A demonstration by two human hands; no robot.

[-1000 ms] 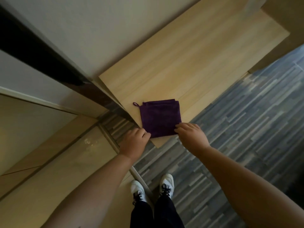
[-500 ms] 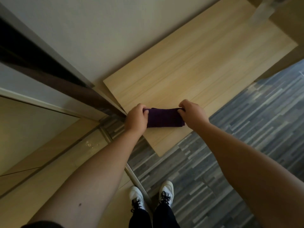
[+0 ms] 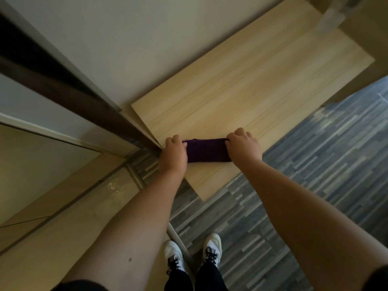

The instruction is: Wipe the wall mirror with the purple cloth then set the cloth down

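Pale wooden tabletop [image 3: 252, 85], centre frame: folded purple cloth [image 3: 206, 150] lies near its lower corner. My left hand [image 3: 173, 153] and right hand [image 3: 243, 147] each grip one end, fingers curled. Step, as I judge: setting down. Next: release.

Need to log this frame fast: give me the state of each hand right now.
Left hand: closed, gripping the left end of the folded purple cloth on the wooden board.
Right hand: closed, gripping the cloth's right end.
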